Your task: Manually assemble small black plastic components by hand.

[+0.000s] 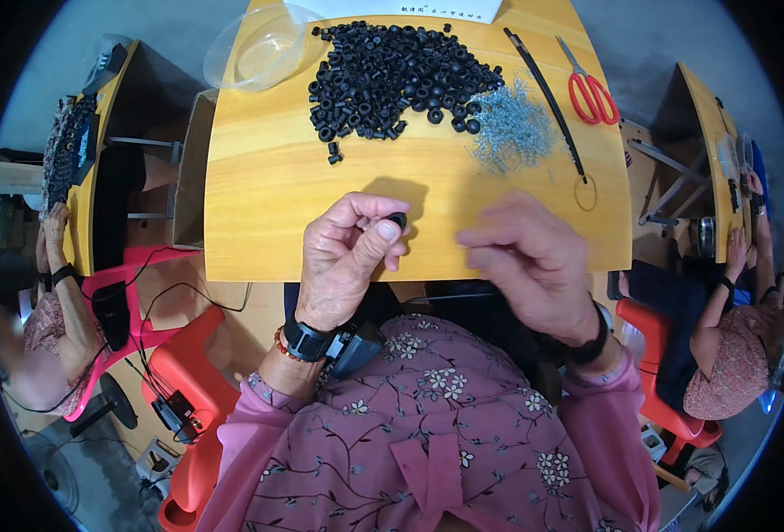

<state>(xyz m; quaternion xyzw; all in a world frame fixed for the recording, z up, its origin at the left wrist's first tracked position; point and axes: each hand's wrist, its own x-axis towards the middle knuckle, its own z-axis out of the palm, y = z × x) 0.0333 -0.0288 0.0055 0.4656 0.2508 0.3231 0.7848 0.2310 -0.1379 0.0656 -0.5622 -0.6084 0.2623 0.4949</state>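
Over the near part of the table, my left hand (343, 253) is closed, pinching a small round black plastic part (396, 219), like a cord-lock piece, between thumb and forefinger. My right hand (534, 257) is to its right, apart from it and smeared by motion; its fingertips point at the left hand, and whether they hold anything does not show. Beyond my hands lies a heap of black plastic parts (383, 80), some round with holes, some cylindrical. Touching its right side is a pile of tiny silvery springs (514, 129).
Right of the springs lie a thin black rod (547, 97) with a loop at its near end and red-handled scissors (591, 93). A clear plastic bowl (263, 53) stands at the table's (259, 204) far left, beside a white box (409, 9). Other people sit at tables on both sides.
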